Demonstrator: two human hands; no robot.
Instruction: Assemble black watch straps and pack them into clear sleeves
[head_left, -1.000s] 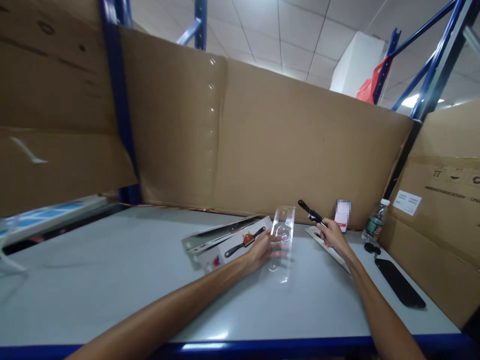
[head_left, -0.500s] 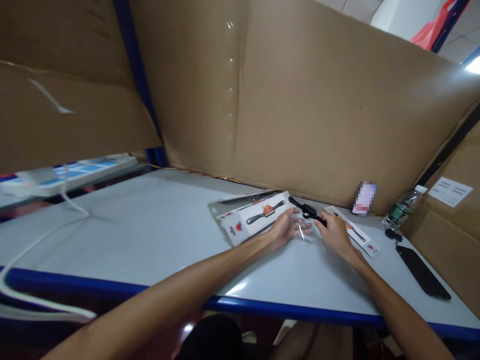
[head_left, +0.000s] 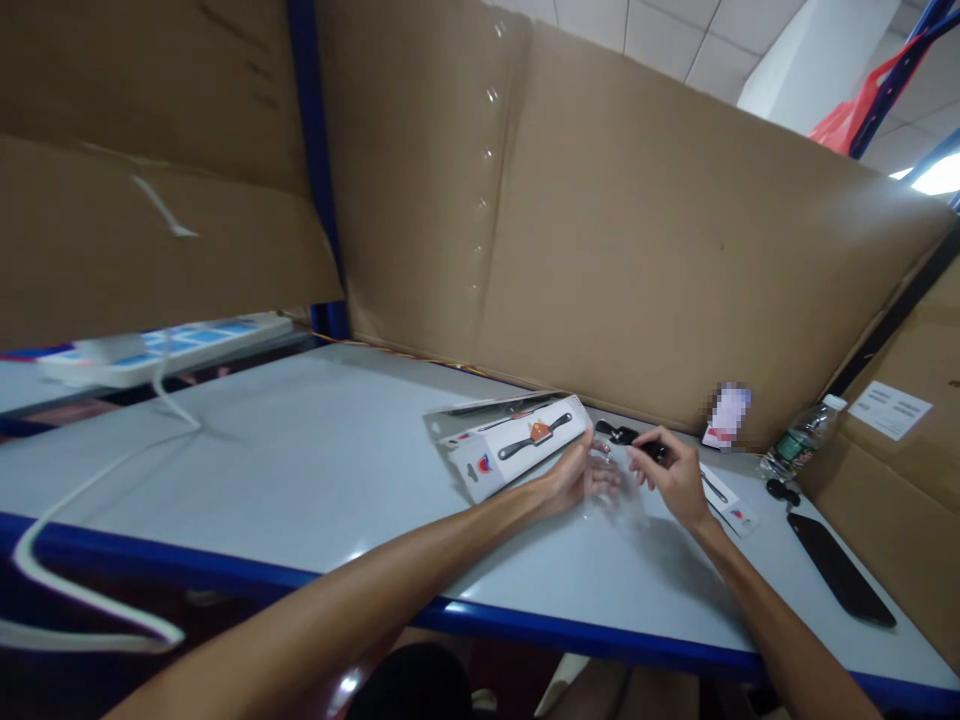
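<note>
A black spokeshave (head_left: 622, 435) is at the back of the table, its right handle running in among the fingers of my right hand (head_left: 666, 470). That hand is closed, thumb against fingers. My left hand (head_left: 581, 475) has thin clear plastic wrapping (head_left: 600, 497) in its fingers; the wrapping is blurred and its outline is hard to follow. Just left of my left hand lies a white box (head_left: 536, 440) with a spokeshave printed on it. Partly behind my right hand is another printed white package (head_left: 727, 500).
Behind the first box lies more packaging (head_left: 465, 415). On the right are a water bottle (head_left: 802, 438), a small black object (head_left: 782, 491) and a black phone (head_left: 840, 568). A white power strip (head_left: 180, 350) with a cable (head_left: 75, 485) is on the left. Cardboard walls (head_left: 600, 230) enclose the table.
My view has shifted slightly, so the scene sits a little differently. My right hand has turned over the spokeshave's handle, covering more of it. My left hand keeps the plastic, fingers a little more spread.
</note>
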